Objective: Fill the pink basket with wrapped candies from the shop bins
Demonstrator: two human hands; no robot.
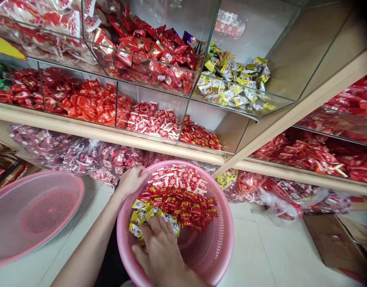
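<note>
A pink plastic basket (227,239) with perforated walls is in front of me, tilted toward me. My left hand (132,181) grips its far left rim. Inside, my right hand (161,249) reaches down over yellow-wrapped candies (138,217), its fingers curled among them and the fingertips hidden. Red candies with yellow lettering (195,209) lie beside these, in the middle of the heap. White-and-red wrapped candies (180,177) make up the far part. Bare basket bottom shows at the near right.
Shelf bins with clear fronts hold red packets (159,56), yellow candies (231,79) and white-and-red candies (153,121). Bagged candies (81,155) lie under the shelf. Another pink basket (78,191) stands left, and a cardboard box (330,243) sits on the floor at right.
</note>
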